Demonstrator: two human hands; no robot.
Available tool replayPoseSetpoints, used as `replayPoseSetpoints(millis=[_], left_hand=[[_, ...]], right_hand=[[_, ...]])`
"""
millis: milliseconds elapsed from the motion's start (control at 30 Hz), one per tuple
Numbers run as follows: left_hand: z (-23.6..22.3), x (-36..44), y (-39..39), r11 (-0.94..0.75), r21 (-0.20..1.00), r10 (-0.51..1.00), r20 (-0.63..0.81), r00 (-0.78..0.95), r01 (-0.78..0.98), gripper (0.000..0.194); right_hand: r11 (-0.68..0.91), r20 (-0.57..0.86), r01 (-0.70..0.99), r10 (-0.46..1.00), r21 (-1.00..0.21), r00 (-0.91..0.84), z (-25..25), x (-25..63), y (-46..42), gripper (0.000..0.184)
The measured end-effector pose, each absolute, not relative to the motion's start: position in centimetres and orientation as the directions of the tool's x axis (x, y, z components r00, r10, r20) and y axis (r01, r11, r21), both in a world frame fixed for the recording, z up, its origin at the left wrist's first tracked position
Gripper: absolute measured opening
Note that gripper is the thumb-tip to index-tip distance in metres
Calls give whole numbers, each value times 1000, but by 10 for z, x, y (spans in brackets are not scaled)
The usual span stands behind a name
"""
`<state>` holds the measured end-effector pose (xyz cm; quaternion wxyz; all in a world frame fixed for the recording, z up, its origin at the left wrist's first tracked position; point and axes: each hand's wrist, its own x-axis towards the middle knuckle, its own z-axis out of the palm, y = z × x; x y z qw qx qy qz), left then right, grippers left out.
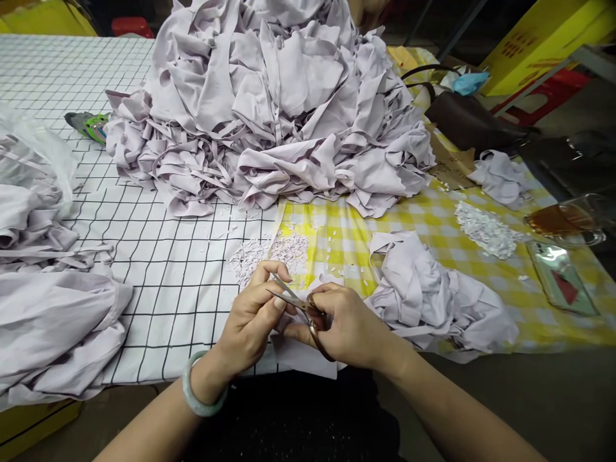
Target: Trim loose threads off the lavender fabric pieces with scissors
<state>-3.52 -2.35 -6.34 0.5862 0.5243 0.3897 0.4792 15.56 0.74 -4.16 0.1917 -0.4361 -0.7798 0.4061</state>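
Head view showed the right hand (351, 321) clamped on the scissors (302, 303), blades parted, above cloth (310, 360) at the edge of the table (158, 256). Whether the left hand (248, 321) pinched any cloth could not be told; clean snipping seemed to call for keeping its thumb clear.

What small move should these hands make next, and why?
Probably close the small silver metal scissors carefully: the bare right hand holds their blades parted, right beside the bare left hand; whether anything lies between the blades is unclear.
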Motion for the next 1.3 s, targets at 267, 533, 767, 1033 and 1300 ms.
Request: replayPoseSetpoints(millis=[267,533,767,1033,1300], left_hand=[[-61,-31,-17,-36,993,964,64,257,-110,29],[-63,-26,-7,-32,997,958,50,281,-70,33],[-62,-34,-16,63,993,970,-37,240,-101,33],[-50,-91,-45,14,978,998,0,-69,207,24],[-39,-16,-89,117,989,908,-145,393,96,35]], right_hand=[[126,-225,597,849,-793,-478,-48,162,5,59],[43,-259,587,870,-808,-420,-60,169,10,62],[-16,-116,494,978,-869,-173,-41,212,27,52],[291,-24,566,876,-772,-482,-55,259,-36,16],[122,25,437,975,-891,-221,-36,227,-51,22]])
